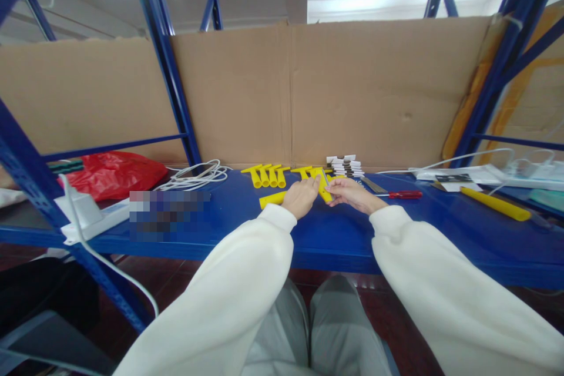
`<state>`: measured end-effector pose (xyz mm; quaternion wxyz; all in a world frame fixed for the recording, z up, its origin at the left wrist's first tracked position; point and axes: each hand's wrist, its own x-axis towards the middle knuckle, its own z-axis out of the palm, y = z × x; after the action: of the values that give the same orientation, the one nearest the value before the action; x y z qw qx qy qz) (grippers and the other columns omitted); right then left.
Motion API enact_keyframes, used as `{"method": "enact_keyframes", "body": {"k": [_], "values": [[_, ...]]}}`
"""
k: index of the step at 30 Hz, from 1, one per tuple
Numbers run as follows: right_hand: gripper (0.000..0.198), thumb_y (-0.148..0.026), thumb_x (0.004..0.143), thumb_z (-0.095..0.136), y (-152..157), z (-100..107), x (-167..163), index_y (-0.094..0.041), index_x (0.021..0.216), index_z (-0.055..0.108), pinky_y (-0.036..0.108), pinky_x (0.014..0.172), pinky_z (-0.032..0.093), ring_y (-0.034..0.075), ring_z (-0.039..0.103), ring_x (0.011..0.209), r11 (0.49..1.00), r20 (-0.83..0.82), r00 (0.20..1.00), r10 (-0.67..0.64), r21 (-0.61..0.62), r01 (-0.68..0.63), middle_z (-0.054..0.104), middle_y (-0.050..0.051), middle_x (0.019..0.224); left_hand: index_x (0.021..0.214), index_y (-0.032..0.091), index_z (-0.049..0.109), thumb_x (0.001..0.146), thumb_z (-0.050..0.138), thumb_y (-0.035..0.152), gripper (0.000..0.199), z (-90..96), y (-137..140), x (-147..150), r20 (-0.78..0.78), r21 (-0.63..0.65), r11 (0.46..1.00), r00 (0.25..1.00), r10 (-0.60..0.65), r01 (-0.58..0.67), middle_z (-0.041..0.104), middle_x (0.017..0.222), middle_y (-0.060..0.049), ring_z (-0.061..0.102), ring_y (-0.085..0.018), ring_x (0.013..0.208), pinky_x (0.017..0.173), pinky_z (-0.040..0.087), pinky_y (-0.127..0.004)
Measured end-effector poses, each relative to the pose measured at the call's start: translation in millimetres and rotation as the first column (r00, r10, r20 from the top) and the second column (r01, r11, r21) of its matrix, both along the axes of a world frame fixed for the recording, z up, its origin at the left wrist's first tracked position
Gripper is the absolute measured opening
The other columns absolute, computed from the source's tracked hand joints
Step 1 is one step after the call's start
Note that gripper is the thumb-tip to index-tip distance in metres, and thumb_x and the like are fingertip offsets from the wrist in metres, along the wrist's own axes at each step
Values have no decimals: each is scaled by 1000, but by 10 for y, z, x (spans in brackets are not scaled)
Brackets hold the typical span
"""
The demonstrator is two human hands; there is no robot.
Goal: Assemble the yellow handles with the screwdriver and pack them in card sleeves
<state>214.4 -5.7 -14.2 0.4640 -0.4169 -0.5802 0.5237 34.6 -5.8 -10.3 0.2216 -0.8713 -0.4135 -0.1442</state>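
Note:
In front of me both hands meet on a yellow plastic handle (325,192) that is held tilted over the blue shelf. My left hand (302,197) has its fingers closed on its left side, and they partly cover it. From the right, my right hand (349,194) pinches it between thumb and fingers. A thin greyish strip shows at its upper end, too small to make out. Another yellow handle (272,199) lies beside my left wrist. Behind stands a row of several yellow T-shaped handles (265,176), with more partly hidden behind my hands.
A stack of small black-and-white pieces (344,165) stands by the cardboard wall (379,94). Right of my hand lies a red-handled screwdriver (404,194), then a long yellow tool (496,204). At left are coiled white cable (194,175), a red bag (114,175) and a power strip (99,220).

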Motion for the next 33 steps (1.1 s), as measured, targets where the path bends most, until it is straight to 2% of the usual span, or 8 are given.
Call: {"method": "enact_keyframes", "body": {"k": [10,14,16,18,20,23,29,33], "values": [[20,-29,81,76,-27,43,-41,-18,76,60,22,52,54,12,62,54,999,87,996,26,21,-28,64,0,62,141,11,53,93,39,6,50,29,-10,-16,144,-107,994,989,45,-30,68,122,-21,68,-28,112,90,54,-39],[20,-32,90,63,135,81,131,-19,75,60,23,56,51,13,62,58,951,190,948,-254,226,210,68,4,68,137,17,59,92,45,9,49,47,21,-53,325,-136,990,943,67,-23,67,130,-16,67,-27,115,95,54,-39],[19,-24,92,55,214,116,305,-18,76,62,26,69,53,17,66,71,810,297,777,-554,406,423,73,9,79,136,19,62,91,47,9,48,71,30,-85,423,-143,989,901,93,-34,68,131,-12,65,-26,119,100,51,-37],[19,-16,91,50,254,146,500,-15,84,68,32,85,52,23,68,91,674,450,504,-737,543,501,75,14,93,134,20,64,91,50,11,47,96,34,-118,504,-149,988,857,106,-34,68,131,-10,64,-25,121,102,50,-36],[23,-14,89,51,255,157,670,-14,95,73,36,91,49,27,68,103,658,585,324,-744,552,512,75,17,105,132,21,66,90,53,13,44,112,39,-140,568,-154,988,817,96,-9,69,131,-9,64,-26,121,103,49,-36],[24,-20,88,55,230,131,812,-17,97,77,41,92,49,31,67,109,700,751,185,-634,455,550,75,17,108,129,21,68,90,57,16,41,111,67,-137,659,-145,986,751,39,77,71,126,-9,65,-25,118,101,50,-36],[25,-12,82,57,243,48,812,-23,87,79,44,93,47,30,67,107,767,847,117,-518,400,501,76,12,104,85,13,73,86,66,22,12,197,194,-11,864,-193,951,502,47,242,71,75,-3,66,-19,79,73,52,-27],[26,-12,83,54,258,32,800,-22,84,78,49,96,45,31,66,110,798,877,104,-470,372,474,75,13,102,60,16,52,83,69,15,28,390,192,71,962,-270,873,156,224,408,48,49,6,45,-7,49,49,35,-18]]}}
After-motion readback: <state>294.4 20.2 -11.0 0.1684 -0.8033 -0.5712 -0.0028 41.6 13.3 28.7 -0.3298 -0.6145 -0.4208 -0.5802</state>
